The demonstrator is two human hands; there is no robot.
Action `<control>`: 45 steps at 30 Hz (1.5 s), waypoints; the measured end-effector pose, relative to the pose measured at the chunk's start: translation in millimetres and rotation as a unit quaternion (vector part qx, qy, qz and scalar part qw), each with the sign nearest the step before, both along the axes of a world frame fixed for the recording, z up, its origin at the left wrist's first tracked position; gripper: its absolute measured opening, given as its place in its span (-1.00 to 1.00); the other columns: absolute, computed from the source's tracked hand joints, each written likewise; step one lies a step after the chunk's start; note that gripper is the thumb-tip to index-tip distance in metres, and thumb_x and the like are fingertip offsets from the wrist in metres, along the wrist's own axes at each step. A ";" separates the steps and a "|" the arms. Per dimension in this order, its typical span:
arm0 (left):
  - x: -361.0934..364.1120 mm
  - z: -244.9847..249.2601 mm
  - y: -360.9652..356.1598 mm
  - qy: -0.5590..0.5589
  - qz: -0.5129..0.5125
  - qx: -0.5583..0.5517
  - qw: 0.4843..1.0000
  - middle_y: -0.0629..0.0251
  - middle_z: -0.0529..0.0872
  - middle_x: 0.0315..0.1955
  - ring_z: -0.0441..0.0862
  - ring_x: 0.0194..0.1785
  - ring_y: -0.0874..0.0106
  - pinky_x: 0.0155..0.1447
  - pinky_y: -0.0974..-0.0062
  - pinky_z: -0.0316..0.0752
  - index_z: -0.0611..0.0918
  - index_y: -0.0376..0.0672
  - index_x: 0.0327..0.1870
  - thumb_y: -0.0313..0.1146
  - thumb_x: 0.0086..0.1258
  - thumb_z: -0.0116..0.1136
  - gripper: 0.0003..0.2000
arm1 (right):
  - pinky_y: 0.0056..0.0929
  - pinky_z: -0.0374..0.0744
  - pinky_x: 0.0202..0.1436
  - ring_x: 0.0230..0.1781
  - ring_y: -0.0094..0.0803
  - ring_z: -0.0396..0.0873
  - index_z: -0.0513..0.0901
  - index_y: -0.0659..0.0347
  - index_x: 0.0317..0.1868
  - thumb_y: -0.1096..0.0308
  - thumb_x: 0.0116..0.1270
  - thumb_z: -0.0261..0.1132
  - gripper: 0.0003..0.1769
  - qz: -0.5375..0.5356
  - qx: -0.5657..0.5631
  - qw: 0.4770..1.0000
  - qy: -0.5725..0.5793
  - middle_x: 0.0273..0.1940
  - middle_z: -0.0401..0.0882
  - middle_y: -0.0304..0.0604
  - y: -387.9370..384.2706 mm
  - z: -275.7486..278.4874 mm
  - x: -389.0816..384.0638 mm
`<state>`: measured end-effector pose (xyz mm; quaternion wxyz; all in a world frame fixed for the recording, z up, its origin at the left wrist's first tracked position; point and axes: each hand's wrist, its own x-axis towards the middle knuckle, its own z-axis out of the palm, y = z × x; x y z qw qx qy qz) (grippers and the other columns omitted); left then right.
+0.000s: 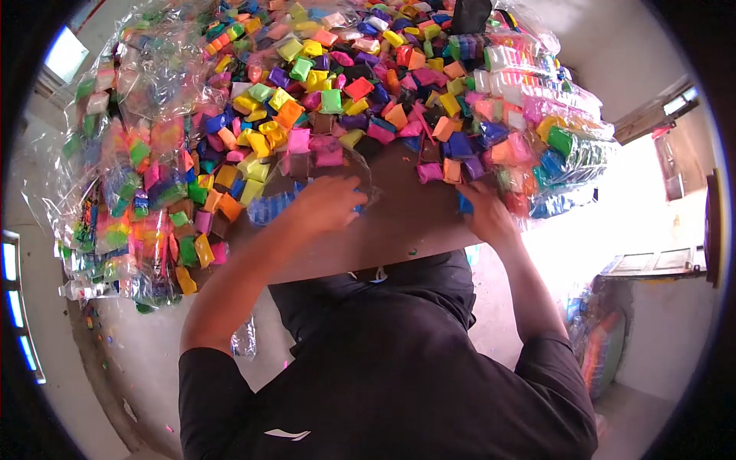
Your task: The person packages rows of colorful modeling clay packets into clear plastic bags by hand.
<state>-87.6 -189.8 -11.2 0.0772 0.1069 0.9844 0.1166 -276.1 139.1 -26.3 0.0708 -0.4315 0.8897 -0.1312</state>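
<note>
My left hand is closed over the near part of the table, its fingers curled round a small blue packet that mostly hides behind them. Beneath and beside that hand lies a clear plastic bag with a row of blue packets in it; pink and brown packets show at its far end. My right hand pinches another blue packet between thumb and fingers, near the right side of the bare brown table surface.
A heap of small colourful packets covers the far table. Filled clear bags are stacked at the right; more plastic bags with packets lie at the left. The table's front edge runs close to my body. A black object stands at the back.
</note>
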 end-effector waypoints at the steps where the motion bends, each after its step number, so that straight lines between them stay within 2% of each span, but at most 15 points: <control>1: -0.2 1.2 -0.2 -0.006 0.000 -0.002 1.000 0.08 0.63 0.13 0.61 0.25 0.03 0.27 0.03 0.55 0.69 -0.06 0.12 -0.21 0.34 0.37 -0.65 | -0.07 0.55 0.32 0.24 0.12 0.55 0.59 0.22 0.33 0.55 0.13 0.36 -0.34 0.000 -0.002 1.000 -0.001 0.22 0.56 0.08 -0.9 0.9 -0.1; 4: 1.7 3.0 0.1 -0.006 0.003 0.001 1.000 0.08 0.63 0.12 0.61 0.24 0.04 0.26 0.03 0.56 0.69 -0.07 0.12 -0.21 0.33 0.38 -0.64 | -0.07 0.58 0.29 0.18 0.18 0.58 0.60 0.22 0.32 0.53 0.12 0.38 -0.34 -0.001 -0.008 0.999 -0.038 0.21 0.58 0.11 -4.1 14.8 7.2; 7: 2.5 3.4 -2.6 0.008 0.014 0.014 1.000 0.08 0.63 0.11 0.62 0.23 0.04 0.25 0.04 0.56 0.69 -0.07 0.12 -0.22 0.32 0.38 -0.64 | -0.16 0.62 0.22 0.10 0.01 0.67 0.58 0.25 0.32 0.47 0.16 0.44 -0.36 0.019 -0.032 0.998 -0.059 0.14 0.66 0.04 -20.8 38.2 25.9; 9: 3.8 6.1 -2.6 0.012 0.018 0.020 1.000 0.09 0.63 0.10 0.62 0.23 0.04 0.24 0.05 0.57 0.69 -0.06 0.13 -0.24 0.32 0.38 -0.63 | -0.17 0.61 0.29 0.18 -0.13 0.69 0.59 0.29 0.30 0.34 0.21 0.47 -0.38 0.029 -0.183 0.942 -0.279 0.18 0.69 0.00 -41.4 52.3 48.0; 11: 1.5 15.6 -0.3 -0.040 0.033 0.027 0.998 0.09 0.63 0.14 0.61 0.25 0.05 0.26 0.06 0.56 0.69 -0.05 0.15 -0.27 0.32 0.35 -0.63 | -0.30 0.60 0.27 0.12 -0.35 0.68 0.58 0.31 0.32 0.33 0.26 0.50 -0.37 0.079 -0.262 0.872 -0.406 0.13 0.70 -0.12 -67.1 44.4 65.8; 15: -0.2 -10.6 -7.7 -0.034 0.047 0.043 0.997 0.12 0.65 0.12 0.63 0.23 0.07 0.29 0.12 0.57 0.71 -0.06 0.06 -0.24 0.32 0.38 -0.69 | -0.38 0.60 0.24 0.05 -0.44 0.66 0.57 0.29 0.36 0.39 0.33 0.45 -0.41 0.111 -0.305 0.831 -0.451 0.08 0.70 -0.16 -126.9 57.1 101.5; 17: 4.5 -18.5 -10.7 0.012 0.041 0.090 0.995 0.12 0.64 0.21 0.62 0.28 0.06 0.34 0.15 0.56 0.68 -0.07 0.15 -0.23 0.31 0.40 -0.61 | -0.42 0.61 0.19 0.02 -0.48 0.65 0.57 0.29 0.38 0.41 0.37 0.42 -0.43 -0.003 -0.336 0.787 -0.517 0.03 0.71 -0.18 -150.3 45.8 107.9; 21: 12.1 -7.0 -11.1 -0.022 0.034 0.026 0.999 0.07 0.54 0.41 0.49 0.46 0.08 0.50 0.10 0.44 0.53 0.04 0.42 -0.24 0.37 0.29 -0.45 | -0.37 0.63 0.16 0.04 -0.39 0.70 0.58 0.30 0.36 0.43 0.39 0.37 -0.47 0.025 -0.367 0.823 -0.432 0.05 0.75 -0.10 -168.3 22.3 107.9; 23: 17.8 -2.1 -8.6 0.010 0.027 0.012 1.000 0.08 0.55 0.38 0.47 0.47 0.08 0.54 0.05 0.36 0.59 0.00 0.35 -0.19 0.32 0.34 -0.46 | -0.30 0.64 0.17 0.09 -0.23 0.74 0.61 0.31 0.33 0.43 0.41 0.33 -0.52 0.018 -0.354 0.879 -0.319 0.11 0.75 0.04 -170.1 16.4 105.5; 27: 20.7 8.6 -9.1 0.030 0.033 0.044 0.998 0.09 0.58 0.32 0.50 0.41 0.05 0.48 0.05 0.38 0.69 -0.02 0.23 -0.16 0.27 0.38 -0.52 | -0.22 0.61 0.24 0.18 -0.03 0.71 0.63 0.32 0.30 0.41 0.40 0.32 -0.53 -0.022 -0.290 0.912 -0.290 0.15 0.72 0.20 -166.6 36.1 104.6; 29: 23.1 16.9 -8.8 0.043 0.024 0.052 0.997 0.08 0.61 0.24 0.55 0.32 0.06 0.37 0.07 0.42 0.76 -0.05 0.09 -0.16 0.25 0.39 -0.62 | -0.13 0.61 0.22 0.14 0.14 0.68 0.66 0.35 0.20 0.42 0.37 0.32 -0.60 -0.026 -0.267 0.926 -0.266 0.08 0.71 0.26 -167.4 27.5 101.5; 32: 23.4 10.3 -6.5 0.065 0.039 0.074 0.994 0.07 0.62 0.18 0.57 0.26 0.06 0.28 0.09 0.44 0.78 -0.05 0.05 -0.19 0.25 0.39 -0.65 | -0.01 0.59 0.18 0.08 0.26 0.63 0.67 0.38 0.07 0.43 0.36 0.28 -0.69 0.023 -0.264 0.946 -0.185 0.00 0.69 0.29 -168.9 26.2 100.9; 39: 24.3 2.2 7.2 0.125 0.092 0.075 0.985 0.09 0.68 0.03 0.62 0.17 0.06 0.24 0.09 0.46 0.78 -0.09 -0.01 -0.23 0.23 0.37 -0.68 | 0.10 0.55 0.16 0.04 0.32 0.60 0.65 0.44 -0.06 0.43 0.41 0.18 -0.76 0.054 -0.249 0.961 -0.104 -0.06 0.66 0.35 -171.6 24.0 93.1; 42: 24.2 -1.1 10.6 0.158 0.110 0.084 0.978 0.05 0.72 -0.07 0.66 0.09 0.02 0.19 0.08 0.47 0.68 -0.17 0.04 -0.24 0.21 0.38 -0.62 | 0.04 0.57 0.19 0.10 0.23 0.63 0.66 0.43 0.01 0.43 0.39 0.23 -0.73 0.054 -0.207 0.973 -0.083 0.01 0.69 0.31 -175.9 30.4 88.6; 45: 24.7 -5.9 12.3 0.179 0.162 0.117 0.963 0.00 0.72 -0.14 0.67 0.03 -0.03 0.15 0.06 0.47 0.54 -0.21 0.14 -0.23 0.21 0.38 -0.51 | 0.09 0.58 0.17 0.03 0.26 0.66 0.69 0.42 -0.09 0.42 0.38 0.19 -0.75 0.053 -0.137 0.980 -0.132 -0.09 0.72 0.31 -181.7 38.0 85.8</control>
